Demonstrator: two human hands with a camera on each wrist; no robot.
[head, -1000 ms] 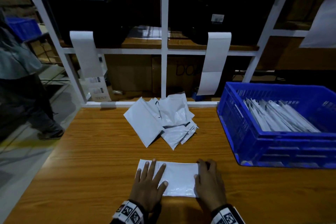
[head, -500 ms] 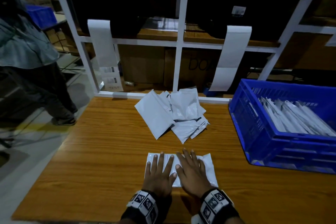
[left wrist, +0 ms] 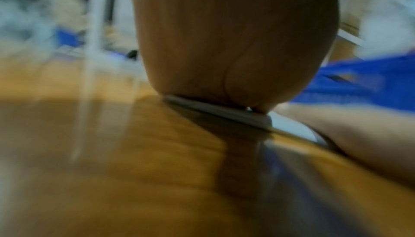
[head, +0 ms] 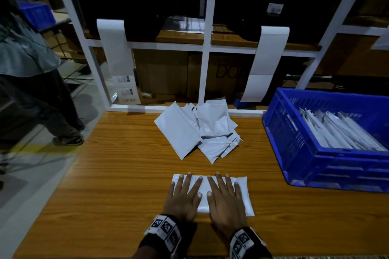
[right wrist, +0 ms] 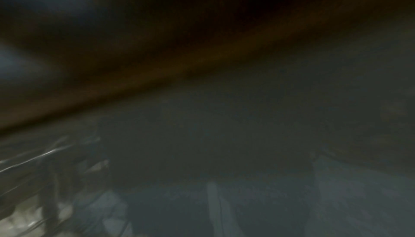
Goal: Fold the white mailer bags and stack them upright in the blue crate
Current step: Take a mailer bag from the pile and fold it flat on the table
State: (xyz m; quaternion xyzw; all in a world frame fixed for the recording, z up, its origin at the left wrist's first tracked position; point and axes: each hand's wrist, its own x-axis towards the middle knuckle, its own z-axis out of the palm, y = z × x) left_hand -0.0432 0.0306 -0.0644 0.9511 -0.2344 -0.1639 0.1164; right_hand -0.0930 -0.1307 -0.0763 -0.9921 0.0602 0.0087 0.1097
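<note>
White shelf framing [head: 207,44] and dim stock fill the background beyond your counter [head: 117,174], a wood-grain top with a person standing off past your left hand. Your left hand [head: 184,197] and right hand [head: 226,202] both lie flat, fingers straight and spread, pressing down on one white mailer bag [head: 244,195]; neither hand grips anything. The bag sits directly beneath your palms, its long axis running side to side across you, with its bare end sticking out past your right hand. That matters, because the blue crate [head: 315,176] stands off to your right, well apart from the bag, so your right hand is the nearer one to carry it over. Inside the crate, the folded bags [head: 336,130] lean on edge in a row. Ahead of your fingertips, apart from the bag you are pressing, lies the loose pile of bags [head: 197,130] waiting to be folded. You appear to be flattening the crease. Your left wrist view shows the palm bearing on the bag's edge [left wrist: 224,111]; your right wrist view is too dark to read.
</note>
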